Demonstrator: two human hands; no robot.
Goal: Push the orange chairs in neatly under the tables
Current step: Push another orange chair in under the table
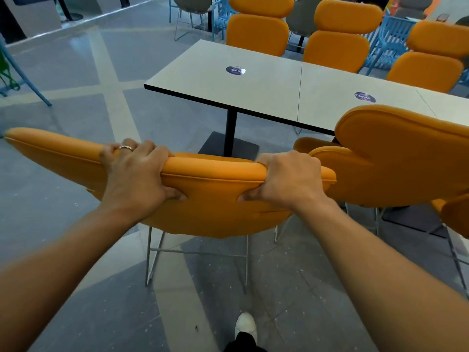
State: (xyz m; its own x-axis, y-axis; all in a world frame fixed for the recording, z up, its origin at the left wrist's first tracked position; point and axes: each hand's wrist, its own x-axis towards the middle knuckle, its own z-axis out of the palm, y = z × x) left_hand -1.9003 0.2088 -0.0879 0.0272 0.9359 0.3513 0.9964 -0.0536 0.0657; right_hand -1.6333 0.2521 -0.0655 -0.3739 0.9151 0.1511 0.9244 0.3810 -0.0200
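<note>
An orange padded chair point(210, 207) on thin metal legs stands in front of me, its backrest top level with my hands. My left hand point(134, 174) grips the top edge of the backrest, fingers over the far side and thumb pressed into the near side. My right hand point(286, 181) grips the same edge further right in the same way. Beyond the chair stands a grey table point(253, 87) on a black post. The chair sits back from the table's near edge, a little left of the post. A second orange chair point(406, 158) stands close on the right at the table's edge.
Three more orange chairs, the nearest point(256, 29), line the table's far side. A round purple sticker point(235, 70) lies on the tabletop. Blue chairs point(390, 36) stand behind, and a blue leg point(28, 80) slants at the left. My white shoe point(245, 323) is on the grey floor.
</note>
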